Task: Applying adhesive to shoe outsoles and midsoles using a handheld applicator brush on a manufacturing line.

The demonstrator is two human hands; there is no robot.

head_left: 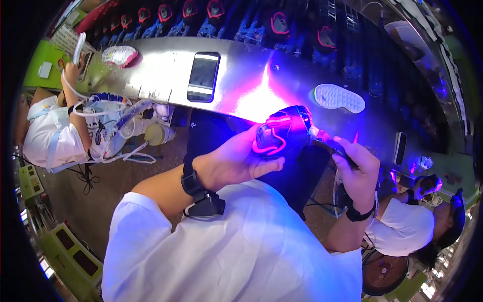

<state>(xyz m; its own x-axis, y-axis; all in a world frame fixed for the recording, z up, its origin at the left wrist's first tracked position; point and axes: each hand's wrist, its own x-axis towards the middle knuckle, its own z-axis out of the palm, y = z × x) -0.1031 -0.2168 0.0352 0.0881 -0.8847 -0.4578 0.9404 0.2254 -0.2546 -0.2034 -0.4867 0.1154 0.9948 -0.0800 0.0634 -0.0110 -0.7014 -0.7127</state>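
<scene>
My left hand (234,156) is closed around a dark shoe upper (289,133) with glowing pink trim, holding it above my lap at the metal bench's front edge. Between the fingers of my right hand (359,173) is a thin brush (327,139) with a dark handle. Its light tip meets or nearly meets the right end of the upper; the exact contact is too small to tell. Purple light falls on the upper and hides some of its detail. A white shoe sole (339,98) with a textured face lies on the bench, beyond my right hand.
The metal bench (166,70) carries a phone (203,77) and, farther left, a white and pink sole (119,56). Several dark pink-trimmed uppers (189,8) line the rack behind. A person (55,131) works at left, another person (402,226) at right. Another phone (400,148) lies on the right.
</scene>
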